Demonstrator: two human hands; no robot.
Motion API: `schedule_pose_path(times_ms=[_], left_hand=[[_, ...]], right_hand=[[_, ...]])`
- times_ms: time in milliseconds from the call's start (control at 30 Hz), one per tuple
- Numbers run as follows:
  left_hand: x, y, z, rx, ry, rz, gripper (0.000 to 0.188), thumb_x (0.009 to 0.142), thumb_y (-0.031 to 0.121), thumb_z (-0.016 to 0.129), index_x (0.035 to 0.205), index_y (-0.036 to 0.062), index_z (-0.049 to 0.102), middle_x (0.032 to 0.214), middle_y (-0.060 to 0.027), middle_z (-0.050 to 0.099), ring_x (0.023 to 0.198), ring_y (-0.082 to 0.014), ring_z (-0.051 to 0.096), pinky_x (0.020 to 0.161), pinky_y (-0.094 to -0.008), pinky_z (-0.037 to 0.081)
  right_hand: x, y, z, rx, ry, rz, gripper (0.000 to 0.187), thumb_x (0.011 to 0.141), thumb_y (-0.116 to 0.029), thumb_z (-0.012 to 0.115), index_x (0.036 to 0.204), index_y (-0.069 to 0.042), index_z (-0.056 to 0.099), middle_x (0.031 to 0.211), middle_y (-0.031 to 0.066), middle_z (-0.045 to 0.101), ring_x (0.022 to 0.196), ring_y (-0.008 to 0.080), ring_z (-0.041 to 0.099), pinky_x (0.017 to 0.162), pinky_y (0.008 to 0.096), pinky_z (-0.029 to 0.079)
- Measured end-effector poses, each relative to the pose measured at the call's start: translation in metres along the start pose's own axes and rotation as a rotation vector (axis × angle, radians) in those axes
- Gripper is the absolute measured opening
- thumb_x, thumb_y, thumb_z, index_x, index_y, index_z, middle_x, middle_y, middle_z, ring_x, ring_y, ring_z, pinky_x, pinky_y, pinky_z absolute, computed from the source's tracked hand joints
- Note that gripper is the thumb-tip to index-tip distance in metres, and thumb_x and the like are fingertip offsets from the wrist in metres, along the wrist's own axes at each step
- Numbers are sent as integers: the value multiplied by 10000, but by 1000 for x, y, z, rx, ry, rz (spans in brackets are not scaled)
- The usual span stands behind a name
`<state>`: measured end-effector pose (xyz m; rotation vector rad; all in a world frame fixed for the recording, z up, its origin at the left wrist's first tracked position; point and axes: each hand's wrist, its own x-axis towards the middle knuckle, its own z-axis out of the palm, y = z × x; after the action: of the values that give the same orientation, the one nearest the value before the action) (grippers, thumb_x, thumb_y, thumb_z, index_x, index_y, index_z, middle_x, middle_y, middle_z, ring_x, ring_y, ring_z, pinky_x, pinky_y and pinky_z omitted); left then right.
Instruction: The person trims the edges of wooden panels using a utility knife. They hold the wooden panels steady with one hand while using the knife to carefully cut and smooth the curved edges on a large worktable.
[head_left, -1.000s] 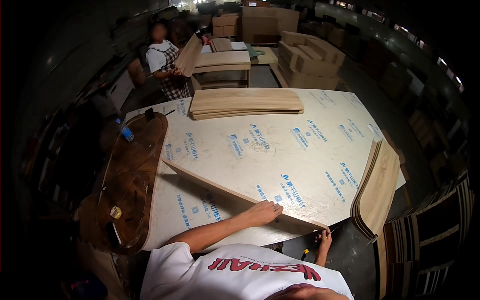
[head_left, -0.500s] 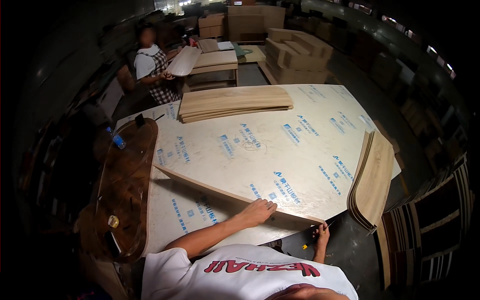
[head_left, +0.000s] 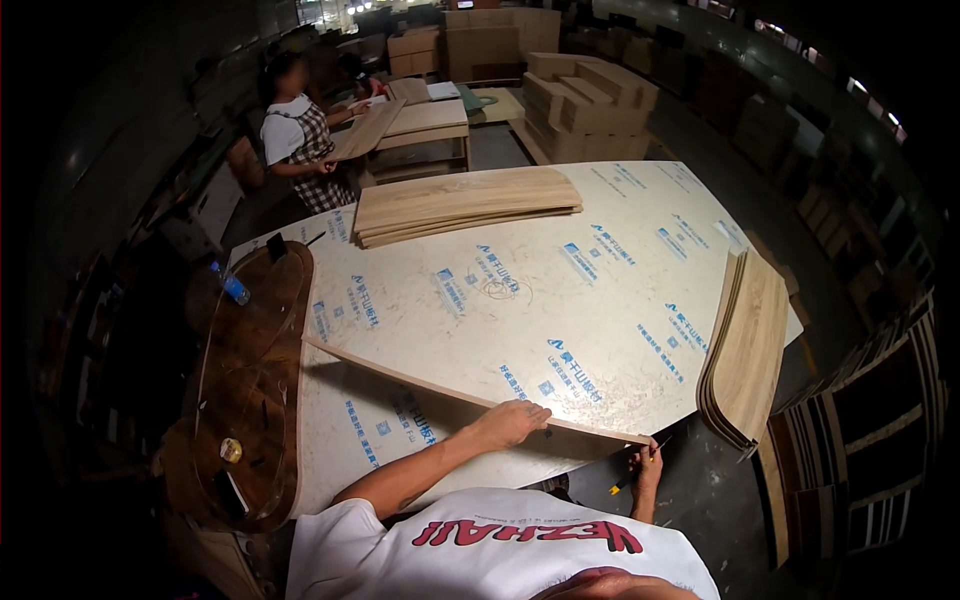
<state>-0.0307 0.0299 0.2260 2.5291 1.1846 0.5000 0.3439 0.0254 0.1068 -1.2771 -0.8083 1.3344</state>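
Long thin pale wood strip [head_left: 440, 385] lies diagonally across your worktop [head_left: 600, 300], unmoved; your left hand [head_left: 515, 420] stays flat, pressing it, while your right hand [head_left: 648, 465] keeps gripping a yellow-tipped pencil [head_left: 640, 470] at its end.

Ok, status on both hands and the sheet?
Left hand flat on long pale wooden strip. Right hand grips yellow-tipped tool at table edge. Nothing blocking.
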Motion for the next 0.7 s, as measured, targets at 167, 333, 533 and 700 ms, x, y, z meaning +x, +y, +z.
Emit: schedule_pose_path(times_ms=[167, 333, 533, 700], left_hand=[[8, 7, -16, -41, -51, -93, 292, 972, 174, 558, 1170, -30, 622, 1106, -188, 683, 996, -331, 652, 907, -396, 510], [-21, -6, -14, 118, 729, -234, 331, 928, 118, 581, 1238, 5, 592, 1191, -154, 655, 1212, -323, 558, 1062, -495, 356], [-90, -48, 21, -125, 1536, -1008, 629, 1064, 362, 376, 1555, 24, 174, 1558, -270, 258, 1472, -400, 201, 1177, -482, 234], [-159, -111, 124, -2606, 1416, -621, 812, 956, 653, 440, 1527, 87, 320, 1567, -113, 344, 1357, -344, 421, 1124, -548, 306]], right_hand=[[7, 3, -9, 61, -49, -63, 363, 920, -339, 720, 1151, -75, 625, 721, -31, 516, 602, 70, 491, 539, 218, 407], [-14, -25, -4, 15, -27, -174, 281, 895, -277, 750, 1049, -79, 623, 768, -10, 560, 634, 84, 513, 548, 222, 410], [-61, -60, 24, 91, 21, -265, 290, 863, -208, 780, 1065, -60, 635, 837, -4, 602, 694, 70, 502, 608, 211, 391], [-85, -107, 53, -5, 44, -269, 307, 877, -267, 774, 1054, -68, 622, 731, -23, 554, 600, 65, 491, 532, 204, 364]])
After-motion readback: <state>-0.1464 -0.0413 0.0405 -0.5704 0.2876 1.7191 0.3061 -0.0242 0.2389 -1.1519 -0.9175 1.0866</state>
